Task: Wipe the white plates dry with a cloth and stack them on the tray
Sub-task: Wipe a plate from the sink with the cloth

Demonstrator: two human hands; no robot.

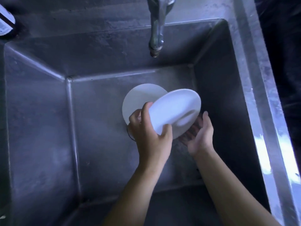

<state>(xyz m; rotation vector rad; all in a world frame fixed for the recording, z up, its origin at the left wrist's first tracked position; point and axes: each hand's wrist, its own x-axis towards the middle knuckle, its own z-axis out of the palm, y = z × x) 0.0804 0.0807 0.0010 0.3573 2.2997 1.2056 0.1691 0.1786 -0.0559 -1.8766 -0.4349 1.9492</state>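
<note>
A small white plate [176, 110] is held tilted above the sink floor, underside toward me. My left hand [149, 128] grips its near-left rim, thumb on the underside and fingers curled around the edge. My right hand [201, 135] lies open under the plate's lower right edge, palm up, fingers straight. A second white plate [138, 98] lies flat on the sink bottom behind and to the left, partly covered by the held plate and my left hand. No cloth or tray is in view.
I am looking down into a deep steel sink [48, 128]. A tap spout [156, 31] hangs over it at the back. The sink's bright right rim [267, 121] runs along the right. A labelled container [5, 23] stands at the top left corner.
</note>
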